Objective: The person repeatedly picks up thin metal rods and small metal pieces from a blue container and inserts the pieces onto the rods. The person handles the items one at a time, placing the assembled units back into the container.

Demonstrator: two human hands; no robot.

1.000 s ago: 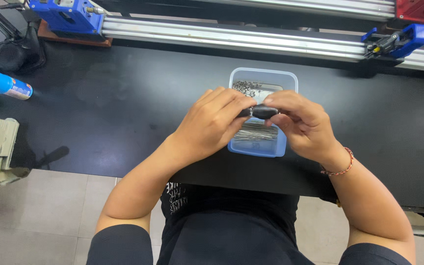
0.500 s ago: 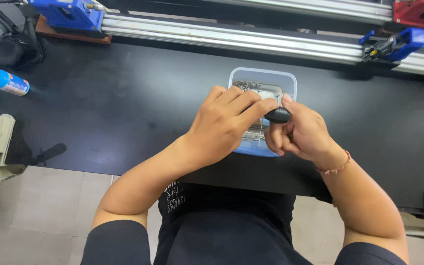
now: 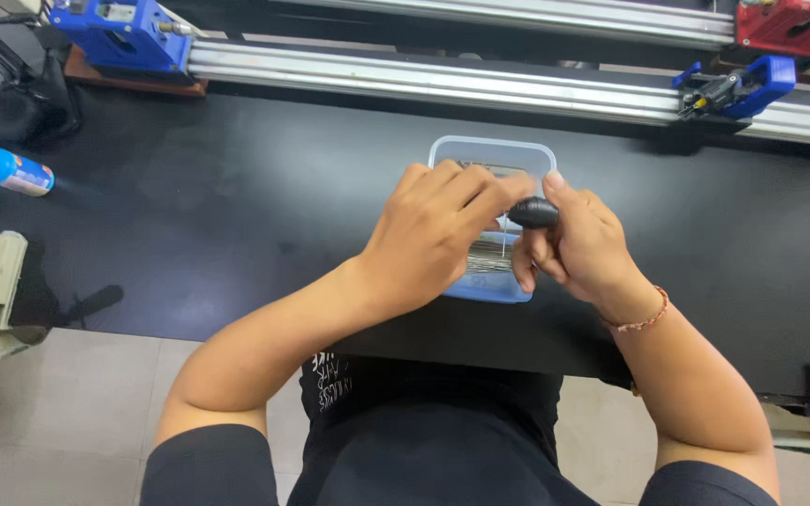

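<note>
A clear blue-tinted plastic box (image 3: 491, 150) sits on the black table, with thin metal pins or wires (image 3: 489, 255) lying in it. Both of my hands hover over the box. My right hand (image 3: 578, 253) grips a small black oval piece (image 3: 533, 213) between thumb and fingers. My left hand (image 3: 433, 234) reaches across with its fingertips touching the left end of that black piece; a thin wire seems to hang below it. My hands hide much of the box.
A long aluminium rail (image 3: 480, 84) runs along the back, with a blue fixture (image 3: 124, 33) at the left, a blue clamp (image 3: 738, 86) and a red block (image 3: 789, 21) at the right. A blue spray can (image 3: 2, 169) lies at far left. The table edge (image 3: 236, 333) is near my body.
My hands have shifted slightly right and up over the box. The black piece, first held low between both hands, now sits higher in my right hand with left fingertips at its end.
</note>
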